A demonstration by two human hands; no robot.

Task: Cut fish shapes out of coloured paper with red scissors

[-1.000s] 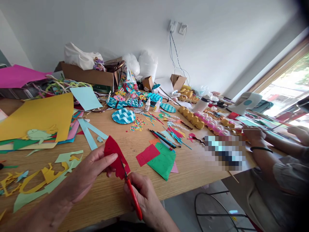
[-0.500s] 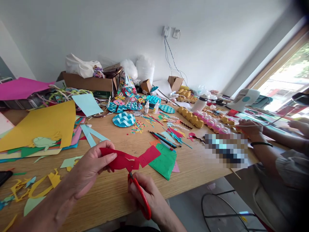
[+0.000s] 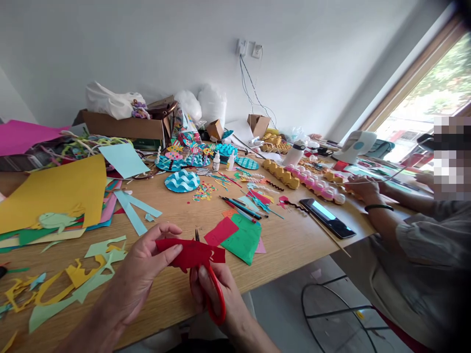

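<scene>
Between thumb and fingers, my left hand (image 3: 152, 260) pinches the left end of a piece of red paper (image 3: 191, 253), held above the table's front edge. Its lower edge is cut unevenly, and a small slit shows near its right end. My right hand (image 3: 221, 291) is closed around red-handled scissors (image 3: 216, 299). Their dark blade tips stick up past the paper's upper edge, while the paper hides the rest of the blades. Just beyond lie a red paper rectangle (image 3: 221, 231) and a green sheet (image 3: 245, 240).
Yellow and pale green paper scraps (image 3: 79, 274) lie at left, below a large yellow sheet (image 3: 55, 191). Pencils (image 3: 245, 208), a wavy-patterned blue disc (image 3: 182, 181) and glue bottles (image 3: 216, 161) are farther back. At right are a phone (image 3: 327, 218) and a co-worker's hands (image 3: 364, 189).
The scissors have shifted left along the red paper, and their blade tips now show above it. My view has swung slightly right.
</scene>
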